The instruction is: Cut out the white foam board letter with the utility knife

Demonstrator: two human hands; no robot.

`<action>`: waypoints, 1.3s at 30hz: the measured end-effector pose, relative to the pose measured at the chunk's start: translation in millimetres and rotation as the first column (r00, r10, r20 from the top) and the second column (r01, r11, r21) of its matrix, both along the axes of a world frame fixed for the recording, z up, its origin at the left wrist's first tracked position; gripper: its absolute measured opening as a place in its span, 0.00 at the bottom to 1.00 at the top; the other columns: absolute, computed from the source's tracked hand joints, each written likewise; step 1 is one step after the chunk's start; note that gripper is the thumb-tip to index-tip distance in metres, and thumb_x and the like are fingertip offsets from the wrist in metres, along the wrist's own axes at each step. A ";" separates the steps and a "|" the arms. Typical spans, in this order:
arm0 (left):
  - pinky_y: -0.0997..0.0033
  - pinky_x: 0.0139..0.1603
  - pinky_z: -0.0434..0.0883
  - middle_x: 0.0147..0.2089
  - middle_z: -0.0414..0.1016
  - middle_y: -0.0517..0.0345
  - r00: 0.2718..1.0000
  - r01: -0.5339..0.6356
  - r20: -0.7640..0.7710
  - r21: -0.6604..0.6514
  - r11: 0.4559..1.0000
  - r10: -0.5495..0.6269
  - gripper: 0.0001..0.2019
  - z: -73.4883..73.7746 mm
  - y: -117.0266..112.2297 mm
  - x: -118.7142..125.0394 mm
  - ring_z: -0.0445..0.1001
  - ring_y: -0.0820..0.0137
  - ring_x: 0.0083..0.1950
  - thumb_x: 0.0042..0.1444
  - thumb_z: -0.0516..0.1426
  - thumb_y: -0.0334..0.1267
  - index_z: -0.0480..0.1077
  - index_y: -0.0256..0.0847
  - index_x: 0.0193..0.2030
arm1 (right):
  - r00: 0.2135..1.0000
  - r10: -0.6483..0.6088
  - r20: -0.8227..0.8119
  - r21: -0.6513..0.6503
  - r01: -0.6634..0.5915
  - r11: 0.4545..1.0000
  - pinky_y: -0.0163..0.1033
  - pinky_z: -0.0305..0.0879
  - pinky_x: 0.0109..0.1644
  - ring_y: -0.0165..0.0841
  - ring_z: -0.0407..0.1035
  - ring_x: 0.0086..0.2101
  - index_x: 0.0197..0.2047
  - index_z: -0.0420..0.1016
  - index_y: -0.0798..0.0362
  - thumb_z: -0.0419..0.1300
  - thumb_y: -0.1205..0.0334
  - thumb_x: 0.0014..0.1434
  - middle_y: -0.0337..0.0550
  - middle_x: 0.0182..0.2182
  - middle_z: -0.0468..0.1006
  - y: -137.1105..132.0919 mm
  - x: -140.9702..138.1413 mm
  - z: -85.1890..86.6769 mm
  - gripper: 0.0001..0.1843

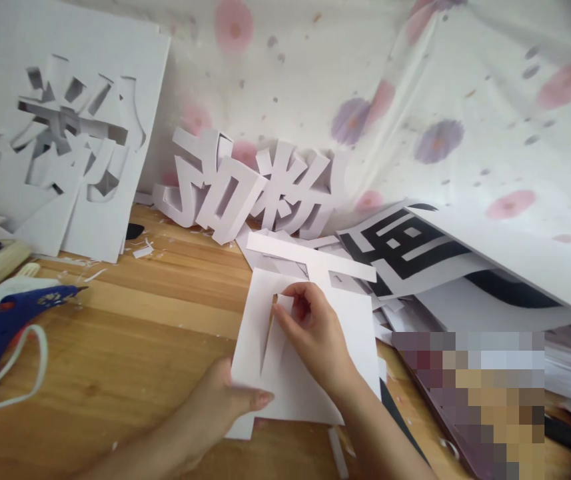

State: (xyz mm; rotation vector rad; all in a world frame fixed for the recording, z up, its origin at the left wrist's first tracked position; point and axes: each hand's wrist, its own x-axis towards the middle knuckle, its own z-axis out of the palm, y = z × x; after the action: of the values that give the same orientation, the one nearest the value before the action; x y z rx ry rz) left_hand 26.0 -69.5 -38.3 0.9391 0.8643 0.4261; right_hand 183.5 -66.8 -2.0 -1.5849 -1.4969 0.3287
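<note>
A white sheet of board (352,360) is held tilted above the table in front of me. My left hand (230,407) grips its lower left edge, with the thumb lying on the face and the fingers hidden behind. My right hand (318,333) pinches the top of a narrow cut strip (276,347) in the sheet between thumb and forefinger. Beside the strip a thin slit gapes open. Just beyond the sheet's top edge lies a white T-shaped cutout (310,257).
A blue glue gun (5,313) with a white cord lies left. White raised letters (215,187) stand at the back, near boards with cut-out shapes (150,120). Black-printed sheets (405,247) are piled right, above a pixelated area. Paper scraps litter the wooden table (165,347).
</note>
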 end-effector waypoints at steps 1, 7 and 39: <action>0.64 0.37 0.71 0.31 0.76 0.54 1.000 0.001 -0.009 0.004 1.000 -0.001 0.14 1.0 0.0 0.1 0.74 0.62 0.36 0.42 0.63 0.38 0.73 0.37 0.37 | 1.000 0.002 -0.015 -0.006 -0.002 1.000 0.37 0.58 0.32 0.30 0.59 0.27 0.36 0.64 0.50 0.56 0.60 0.53 0.37 0.28 0.65 0.4 0.8 0.0 0.07; 0.64 0.36 0.71 0.31 0.76 0.54 1.000 0.004 -0.021 0.002 1.000 -0.004 0.13 -0.4 -1.2 -0.6 0.74 0.61 0.35 0.41 0.64 0.39 0.73 0.37 0.35 | 0.986 0.066 -0.152 -0.102 -0.082 0.991 0.37 0.59 0.33 0.30 0.62 0.29 0.35 0.65 0.50 0.53 0.59 0.57 0.37 0.28 0.68 1.2 5.3 2.3 0.05; 0.69 0.34 0.70 0.31 0.76 0.57 0.983 -0.133 0.125 -0.043 0.990 0.138 0.15 6.2 5.8 1.0 0.75 0.65 0.36 0.41 0.66 0.40 0.73 0.39 0.37 | 0.785 0.572 -0.239 -0.121 -0.609 0.784 0.36 0.63 0.45 0.28 0.67 0.39 0.42 0.70 0.46 0.59 0.66 0.55 0.35 0.38 0.74 -25.5 0.4 35.2 0.10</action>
State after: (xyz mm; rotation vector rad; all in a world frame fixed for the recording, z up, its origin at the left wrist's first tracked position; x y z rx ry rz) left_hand 26.9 -63.7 -32.1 0.8148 0.8186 0.5807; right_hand 183.8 -92.2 33.3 -1.1327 -1.8274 0.9863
